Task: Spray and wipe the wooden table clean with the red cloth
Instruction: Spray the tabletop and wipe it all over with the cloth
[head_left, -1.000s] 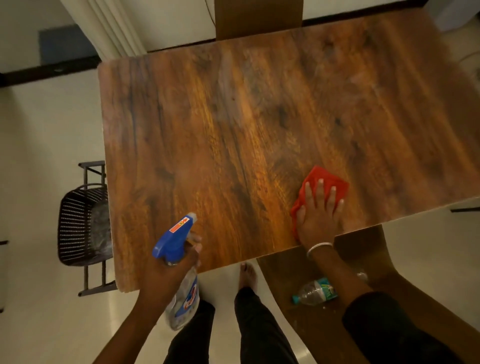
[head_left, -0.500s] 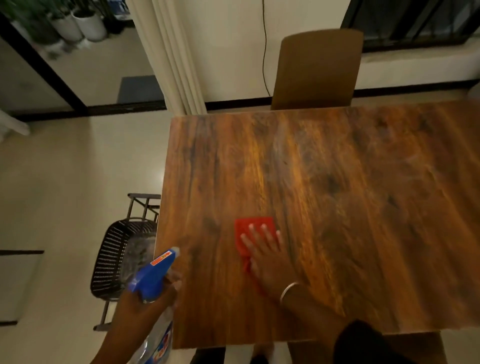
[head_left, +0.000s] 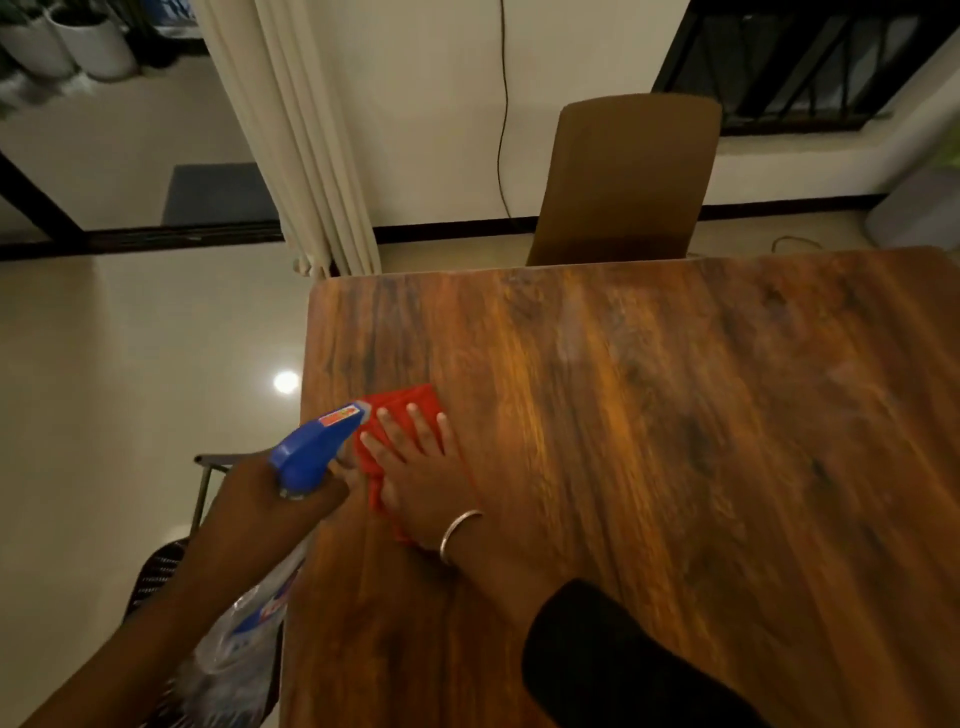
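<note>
**A:** Wiping is entered as the step in hand. Item one: red cloth (head_left: 402, 415), folded, lying flat on the wooden table (head_left: 649, 441) near its left edge, about midway along what is seen of that edge.

**B:** And how is it held?

**A:** It is not clasped. The right hand (head_left: 415, 478) is spread open, palm down, with the fingers (head_left: 420, 423) laid out across the cloth, which is pressed to the wood. A metal bangle (head_left: 457, 535) is noted at the wrist and a black sleeve (head_left: 613, 660) further up the forearm.

**B:** Item two?

**A:** Spray bottle (head_left: 311, 452), blue trigger head and clear body, closed in the left hand (head_left: 270, 499) around the neck. The nozzle is pointed toward the cloth, just beside the right fingertips. Whether the trigger is being squeezed cannot be told.

**B:** Remaining stock?

**A:** A brown chair back (head_left: 623, 176) at the far side, a cream curtain (head_left: 296, 135) beyond the corner, and a black wire basket (head_left: 156, 571) on the floor to the left, partly hidden.

**B:** Progress, and the next move?

**A:** Pale hazy patches are seen on the far and right portions, so much of the top is judged unwiped. A steady, flat-handed stroke away from the left edge would be called for, with spray laid ahead of the cloth rather than onto the hand.
</note>
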